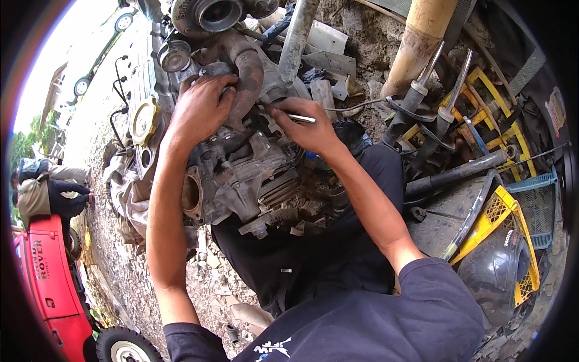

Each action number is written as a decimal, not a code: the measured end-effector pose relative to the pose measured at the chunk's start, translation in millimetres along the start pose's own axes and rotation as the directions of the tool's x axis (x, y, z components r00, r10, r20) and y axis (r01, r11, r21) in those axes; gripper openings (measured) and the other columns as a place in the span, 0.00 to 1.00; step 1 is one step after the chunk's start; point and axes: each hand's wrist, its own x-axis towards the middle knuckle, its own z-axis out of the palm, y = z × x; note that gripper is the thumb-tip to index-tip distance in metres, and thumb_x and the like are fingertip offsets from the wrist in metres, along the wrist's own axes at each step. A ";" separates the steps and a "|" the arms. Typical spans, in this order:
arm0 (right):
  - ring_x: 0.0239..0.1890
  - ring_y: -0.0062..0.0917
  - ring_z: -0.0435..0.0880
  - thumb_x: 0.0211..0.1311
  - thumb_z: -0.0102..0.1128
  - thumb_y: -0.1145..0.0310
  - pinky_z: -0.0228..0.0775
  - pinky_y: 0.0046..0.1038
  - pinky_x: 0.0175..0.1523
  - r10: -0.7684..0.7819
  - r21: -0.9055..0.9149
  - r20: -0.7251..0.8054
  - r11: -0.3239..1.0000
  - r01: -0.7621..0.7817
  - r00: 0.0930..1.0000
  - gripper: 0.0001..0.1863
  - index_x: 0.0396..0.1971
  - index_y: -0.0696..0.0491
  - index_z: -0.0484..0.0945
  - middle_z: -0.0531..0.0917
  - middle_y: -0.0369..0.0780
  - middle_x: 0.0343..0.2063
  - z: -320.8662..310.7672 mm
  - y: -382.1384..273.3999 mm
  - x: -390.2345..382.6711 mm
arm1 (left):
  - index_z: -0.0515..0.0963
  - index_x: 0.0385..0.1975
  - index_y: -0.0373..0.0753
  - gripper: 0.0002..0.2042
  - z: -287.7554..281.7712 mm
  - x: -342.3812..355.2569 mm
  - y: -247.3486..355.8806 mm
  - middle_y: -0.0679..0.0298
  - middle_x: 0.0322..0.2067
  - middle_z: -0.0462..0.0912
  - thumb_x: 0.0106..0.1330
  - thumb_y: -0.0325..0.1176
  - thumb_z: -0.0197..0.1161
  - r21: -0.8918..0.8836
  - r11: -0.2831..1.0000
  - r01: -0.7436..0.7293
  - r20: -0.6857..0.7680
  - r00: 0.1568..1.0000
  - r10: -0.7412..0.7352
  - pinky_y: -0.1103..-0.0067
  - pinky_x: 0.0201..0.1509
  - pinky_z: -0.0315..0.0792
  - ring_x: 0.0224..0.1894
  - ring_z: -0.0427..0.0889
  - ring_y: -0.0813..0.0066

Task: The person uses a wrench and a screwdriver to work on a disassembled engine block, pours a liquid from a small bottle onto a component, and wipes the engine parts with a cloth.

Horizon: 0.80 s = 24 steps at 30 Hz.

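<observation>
A greasy engine [241,175] lies in front of me, with a turbocharger [217,15] at its top and a rusty curved pipe [246,84] running down from it. My left hand [202,108] is closed over a grey metal part [222,69] beside that pipe; its fingertips are partly hidden. On the pipe's other side, my right hand [304,128] grips a slim silver metal tool [301,119]. One end of the tool shows past the fingers; its working end is hidden, so I cannot tell its exact kind. A yellow round cap [145,120] sits left of my left forearm.
Right of me stand two shock absorbers [416,96], a bamboo post [419,45], a yellow metal frame [512,133], a blue crate [534,205] and a dark helmet [491,265]. A red vehicle [51,271] and another person [51,193] are at far left.
</observation>
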 end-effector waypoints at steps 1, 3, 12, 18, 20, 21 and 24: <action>0.37 0.23 0.88 0.63 0.62 0.70 0.78 0.27 0.45 -0.053 -0.054 -0.039 0.997 0.050 0.998 0.11 0.41 0.59 0.86 0.89 0.44 0.34 6.3 -2.1 4.1 | 0.79 0.55 0.36 0.17 0.3 0.1 0.4 0.49 0.51 0.82 0.72 0.36 0.54 0.001 1.000 -0.005 -0.003 1.000 0.005 0.63 0.65 0.68 0.58 0.78 0.51; 0.37 0.22 0.88 0.64 0.63 0.69 0.78 0.26 0.45 -0.031 -0.017 0.004 0.999 0.031 1.000 0.11 0.41 0.59 0.86 0.89 0.44 0.33 8.1 -0.5 9.8 | 0.79 0.55 0.36 0.17 2.2 -0.6 -1.3 0.49 0.51 0.82 0.71 0.36 0.54 -0.008 1.000 -0.010 -0.023 1.000 0.010 0.64 0.65 0.68 0.58 0.78 0.51; 0.38 0.23 0.89 0.62 0.66 0.66 0.78 0.27 0.45 -0.023 -0.020 0.185 0.999 0.028 0.982 0.12 0.41 0.55 0.88 0.90 0.42 0.34 -14.4 -6.4 23.2 | 0.78 0.56 0.37 0.18 2.0 -1.0 -0.5 0.49 0.51 0.82 0.70 0.36 0.55 -0.018 1.000 0.015 -0.003 1.000 -0.015 0.64 0.65 0.68 0.58 0.78 0.51; 0.38 0.17 0.86 0.68 0.64 0.68 0.77 0.23 0.46 -0.007 -0.123 0.148 0.992 0.025 0.989 0.12 0.45 0.59 0.86 0.89 0.39 0.35 -6.7 -10.1 23.6 | 0.78 0.56 0.37 0.18 0.3 1.0 -1.2 0.50 0.52 0.82 0.70 0.35 0.55 -0.009 1.000 0.020 0.008 1.000 -0.020 0.64 0.65 0.68 0.58 0.78 0.51; 0.31 0.17 0.86 0.69 0.64 0.65 0.78 0.22 0.38 0.072 0.017 0.249 0.997 -0.078 0.966 0.14 0.44 0.61 0.86 0.89 0.38 0.33 -15.1 -4.5 23.9 | 0.79 0.55 0.36 0.17 1.8 0.1 -1.9 0.50 0.51 0.83 0.70 0.35 0.55 -0.018 1.000 0.009 -0.012 1.000 -0.009 0.64 0.64 0.69 0.57 0.78 0.51; 0.30 0.17 0.86 0.69 0.64 0.65 0.77 0.22 0.36 0.156 0.065 0.297 0.981 -0.183 0.942 0.14 0.43 0.61 0.86 0.89 0.38 0.33 -25.9 -13.0 25.0 | 0.79 0.55 0.36 0.17 3.1 -1.6 -1.6 0.50 0.50 0.83 0.70 0.35 0.55 -0.012 1.000 0.003 -0.023 1.000 -0.003 0.64 0.63 0.69 0.57 0.79 0.50; 0.25 0.16 0.83 0.68 0.65 0.64 0.75 0.21 0.31 0.260 0.031 0.200 0.962 -0.272 0.945 0.14 0.42 0.61 0.86 0.88 0.38 0.32 -18.0 -9.5 30.5 | 0.79 0.54 0.36 0.17 2.2 -0.2 -3.1 0.49 0.49 0.83 0.70 0.34 0.55 -0.003 1.000 -0.012 -0.040 0.999 0.012 0.63 0.62 0.71 0.56 0.80 0.49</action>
